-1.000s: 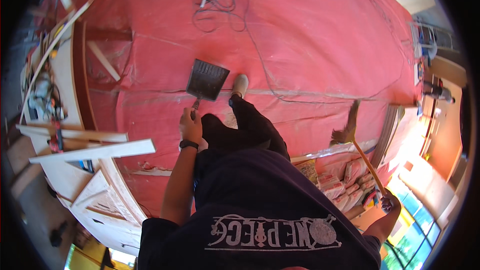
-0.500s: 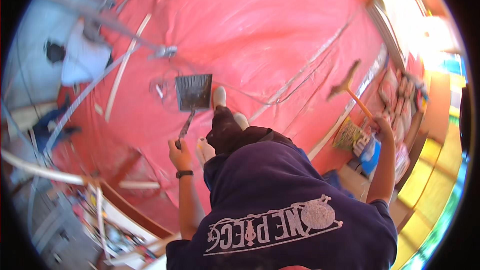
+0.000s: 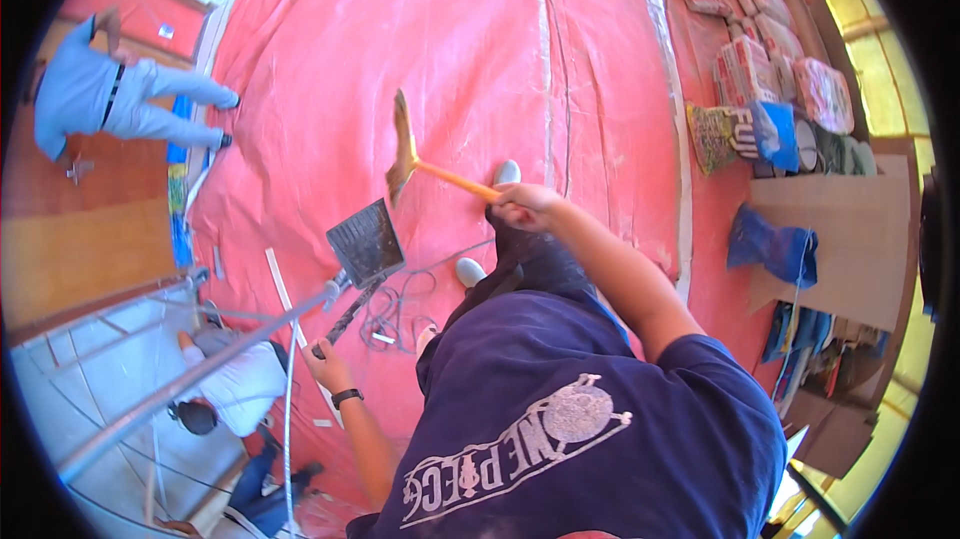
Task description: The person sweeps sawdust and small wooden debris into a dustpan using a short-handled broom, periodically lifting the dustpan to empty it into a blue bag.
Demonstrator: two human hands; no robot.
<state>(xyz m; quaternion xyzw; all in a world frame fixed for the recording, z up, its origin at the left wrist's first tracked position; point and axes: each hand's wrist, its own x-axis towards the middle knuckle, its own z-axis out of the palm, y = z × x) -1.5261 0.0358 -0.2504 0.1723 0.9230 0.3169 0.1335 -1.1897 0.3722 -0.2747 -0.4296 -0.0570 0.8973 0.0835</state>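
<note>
My left hand (image 3: pixel 328 367) is closed around the dark handle of a black dustpan (image 3: pixel 366 244), left of my legs. The pan is held above a red sheet (image 3: pixel 470 59) spread over the floor. My right hand (image 3: pixel 528 207) grips the orange stick of a broom (image 3: pixel 460 181) in front of me. The broom's brown, worn-looking head (image 3: pixel 402 149) points forward and left, just beyond the dustpan. A loose coil of cable (image 3: pixel 395 314) lies next to the dustpan's handle.
A person in light blue (image 3: pixel 90 104) stands at the far left. Another in a white shirt (image 3: pixel 235 389) bends beyond a metal pole (image 3: pixel 190 389). Stacked bags (image 3: pixel 750 69), a blue-and-white sack (image 3: pixel 775 134) and a board (image 3: pixel 840 249) line the right. A white strip (image 3: pixel 283 289) lies left.
My right hand has swung the broom from the far right to in front of me, near the dustpan. My view has turned right, and the person in light blue now shows.
</note>
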